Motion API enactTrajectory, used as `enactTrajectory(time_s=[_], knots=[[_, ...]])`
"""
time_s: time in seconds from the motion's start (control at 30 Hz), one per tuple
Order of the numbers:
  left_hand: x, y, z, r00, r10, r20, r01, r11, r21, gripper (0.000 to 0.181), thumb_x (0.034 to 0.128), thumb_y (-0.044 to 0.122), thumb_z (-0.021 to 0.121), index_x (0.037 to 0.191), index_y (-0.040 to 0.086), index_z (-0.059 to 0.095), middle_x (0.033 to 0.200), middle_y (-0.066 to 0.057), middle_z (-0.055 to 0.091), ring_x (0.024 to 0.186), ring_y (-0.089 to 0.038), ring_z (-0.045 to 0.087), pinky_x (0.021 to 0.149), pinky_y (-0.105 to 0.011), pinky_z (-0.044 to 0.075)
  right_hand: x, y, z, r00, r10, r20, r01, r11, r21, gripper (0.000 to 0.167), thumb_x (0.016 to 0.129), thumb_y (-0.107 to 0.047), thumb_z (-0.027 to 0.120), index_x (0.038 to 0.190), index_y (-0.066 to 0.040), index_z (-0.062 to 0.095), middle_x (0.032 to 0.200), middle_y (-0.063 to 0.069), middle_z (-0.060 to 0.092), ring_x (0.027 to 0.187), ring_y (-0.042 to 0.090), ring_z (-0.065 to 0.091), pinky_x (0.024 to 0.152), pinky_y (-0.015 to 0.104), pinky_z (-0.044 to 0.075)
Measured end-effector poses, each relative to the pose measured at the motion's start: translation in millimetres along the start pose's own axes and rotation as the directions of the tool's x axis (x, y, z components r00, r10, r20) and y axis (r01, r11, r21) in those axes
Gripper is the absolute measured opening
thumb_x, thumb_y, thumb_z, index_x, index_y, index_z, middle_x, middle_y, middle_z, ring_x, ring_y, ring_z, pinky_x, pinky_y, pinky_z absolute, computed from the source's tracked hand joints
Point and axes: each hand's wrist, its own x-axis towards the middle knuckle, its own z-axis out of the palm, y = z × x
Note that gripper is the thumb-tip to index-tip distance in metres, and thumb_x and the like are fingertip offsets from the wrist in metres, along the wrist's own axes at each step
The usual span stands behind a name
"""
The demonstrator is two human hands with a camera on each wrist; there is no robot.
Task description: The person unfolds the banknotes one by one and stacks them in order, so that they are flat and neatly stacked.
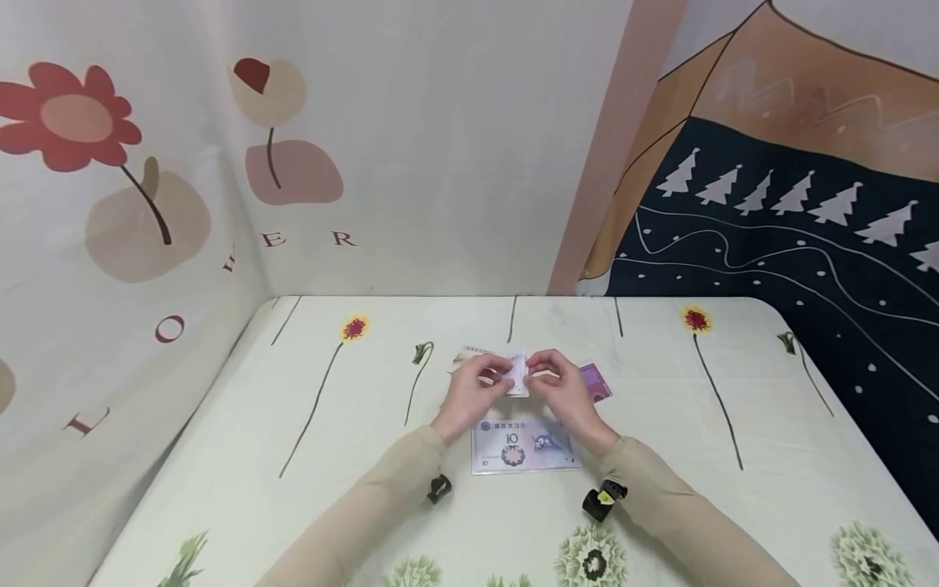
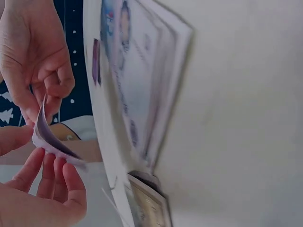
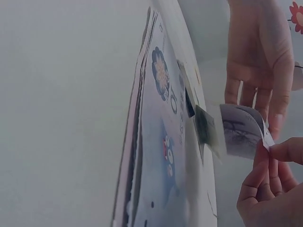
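A: How do your fingers stand?
B: Your left hand (image 1: 473, 393) pinches one bent note (image 1: 518, 377), thumb against fingers; your right hand (image 1: 569, 397) pinches the same note's other edge. Both gaps: paper-thin.
A: Position, against the stack?
B: You hold it raised, beyond the stack (image 1: 490, 458), top sheet printed 10.
A: Counts?
B: One stack, sheets uncountable; one purple note (image 1: 596, 383) beyond its right end; one brownish note (image 1: 470, 353) beyond its left, partly hidden.
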Motion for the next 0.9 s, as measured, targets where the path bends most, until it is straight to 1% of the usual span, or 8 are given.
enactTrajectory(time_s=[0.2, 0.3, 0.4, 0.5, 0.6, 0.67, 0.77, 0.9], knots=[[0.1, 6.4, 1.7, 1.0, 0.013, -0.015, -0.013, 0.999, -0.031, 0.016, 0.0878, 0.006, 0.068, 0.103, 0.0, 0.067, 0.097, -0.009, 0.067, 0.091, -0.024, 0.063, 0.079, -0.029, 0.054, -4.2, -6.1, 1.1, 1.0, -0.016, 0.021, 0.016, 1.0, -0.021, 0.026, 0.086, 0.004, 0.065, 0.111, -0.001, 0.059, 0.106, 0.014, 0.062, 0.093, 0.026, 0.065, 0.079, 0.025, 0.053], [0.2, 7.7, 1.9, 1.0, -0.001, -0.031, 0.0, 1.0, -0.029, 0.014, 0.0877, 0.009, 0.069, 0.099, 0.002, 0.067, 0.094, -0.007, 0.068, 0.089, -0.022, 0.063, 0.08, -0.03, 0.053, -7.3, -9.0, 1.8, 0.998, -0.047, 0.044, 0.048, 0.999, -0.014, 0.025, 0.087, 0.003, 0.066, 0.111, 0.0, 0.06, 0.106, 0.014, 0.062, 0.093, 0.026, 0.065, 0.08, 0.026, 0.053], [0.3, 7.9, 1.8, 0.999, -0.013, -0.04, 0.012, 0.999, -0.034, 0.012, 0.0866, 0.009, 0.07, 0.096, 0.002, 0.068, 0.091, -0.007, 0.069, 0.085, -0.02, 0.064, 0.077, -0.03, 0.054, -10.0, -10.1, 2.2, 0.994, -0.087, 0.066, 0.087, 0.996, 0.004, 0.024, 0.087, 0.004, 0.066, 0.11, 0.001, 0.06, 0.105, 0.015, 0.062, 0.092, 0.027, 0.065, 0.08, 0.025, 0.054], [-0.2, 8.6, 0.7, 0.999, -0.038, -0.026, 0.035, 0.995, -0.092, 0.012, 0.086, 0.006, 0.07, 0.096, 0.0, 0.066, 0.09, -0.009, 0.068, 0.082, -0.021, 0.064, 0.071, -0.028, 0.056, -11.4, -10.6, 2.5, 0.991, -0.106, 0.078, 0.107, 0.994, 0.001, 0.024, 0.087, 0.006, 0.065, 0.11, 0.001, 0.06, 0.105, 0.015, 0.062, 0.093, 0.028, 0.064, 0.08, 0.024, 0.053], [-0.6, 8.8, -0.6, 0.998, -0.059, -0.006, 0.057, 0.983, -0.173, 0.013, 0.0866, 0.001, 0.067, 0.098, -0.004, 0.064, 0.09, -0.013, 0.066, 0.081, -0.023, 0.065, 0.067, -0.029, 0.058, -12.8, -10.5, 2.0, 0.993, -0.092, 0.07, 0.093, 0.996, -0.01, 0.024, 0.087, 0.006, 0.064, 0.11, 0.001, 0.06, 0.107, 0.015, 0.062, 0.094, 0.027, 0.064, 0.079, 0.023, 0.052], [-0.7, 8.0, -1.4, 0.998, -0.07, 0.0, 0.069, 0.976, -0.208, 0.013, 0.0869, -0.003, 0.064, 0.1, -0.005, 0.063, 0.091, -0.015, 0.066, 0.082, -0.025, 0.066, 0.067, -0.03, 0.058, -13.6, -10.4, 1.1, 0.995, -0.078, 0.061, 0.079, 0.997, -0.017, 0.024, 0.088, 0.006, 0.063, 0.111, 0.001, 0.06, 0.108, 0.015, 0.061, 0.094, 0.026, 0.064, 0.079, 0.022, 0.052], [-1.1, 6.7, -3.1, 0.997, -0.081, -0.003, 0.078, 0.969, -0.234, 0.015, 0.0876, -0.006, 0.061, 0.103, -0.007, 0.061, 0.093, -0.02, 0.067, 0.085, -0.03, 0.068, 0.069, -0.031, 0.058, -13.9, -9.8, -0.6, 0.997, -0.061, 0.049, 0.062, 0.998, -0.01, 0.024, 0.088, 0.006, 0.063, 0.111, 0.001, 0.06, 0.108, 0.016, 0.061, 0.092, 0.027, 0.065, 0.078, 0.022, 0.052], [-2.6, 5.4, -6.5, 0.993, -0.114, -0.019, 0.106, 0.963, -0.246, 0.022, 0.0882, -0.009, 0.059, 0.11, -0.006, 0.058, 0.097, -0.024, 0.067, 0.09, -0.035, 0.068, 0.072, -0.034, 0.058, -12.4, -5.3, -4.3, 0.997, -0.05, 0.052, 0.051, 0.999, -0.01, 0.026, 0.088, 0.005, 0.063, 0.113, 0.003, 0.059, 0.109, 0.018, 0.061, 0.095, 0.028, 0.063, 0.079, 0.023, 0.052]])
